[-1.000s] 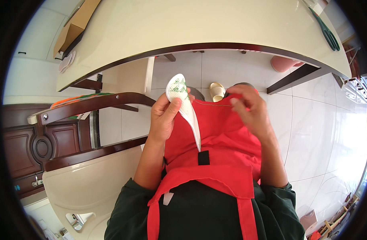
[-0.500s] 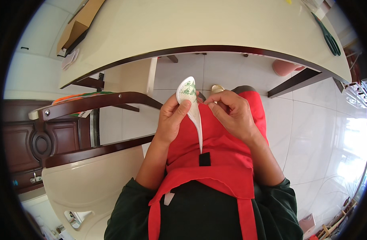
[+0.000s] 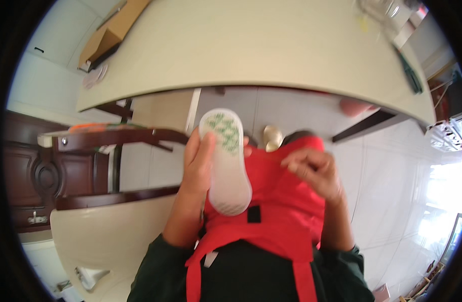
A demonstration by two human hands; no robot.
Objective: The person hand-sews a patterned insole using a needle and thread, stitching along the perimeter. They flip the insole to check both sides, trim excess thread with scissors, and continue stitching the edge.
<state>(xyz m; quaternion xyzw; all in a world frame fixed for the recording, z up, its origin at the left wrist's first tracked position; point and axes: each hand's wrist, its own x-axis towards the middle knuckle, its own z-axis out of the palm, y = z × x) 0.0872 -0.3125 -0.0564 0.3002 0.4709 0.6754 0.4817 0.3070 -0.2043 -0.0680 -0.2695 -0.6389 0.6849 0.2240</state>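
Note:
A white insole (image 3: 227,173) with a green pattern at its toe end stands out over the red apron (image 3: 271,186) on my lap, its flat face toward me. My left hand (image 3: 198,158) grips it along the left edge, thumb on the face and fingers behind. Off to its right, apart from the insole, my right hand (image 3: 316,171) is closed in a pinch. Whether a thin thing is between those fingertips is too small and blurred to tell.
Ahead lies a cream table (image 3: 231,45) with a dark edge. On it are a cardboard box (image 3: 107,38), a pale pink item (image 3: 94,76) and dark green-handled scissors (image 3: 409,73). A wooden-armed chair (image 3: 115,138) stands left, and a pink bin-like thing (image 3: 356,107) under the table.
The insole has turned from nearly edge-on to face me flat. My right hand has drawn away from it to the right and a little nearer. The whole view has shifted slightly.

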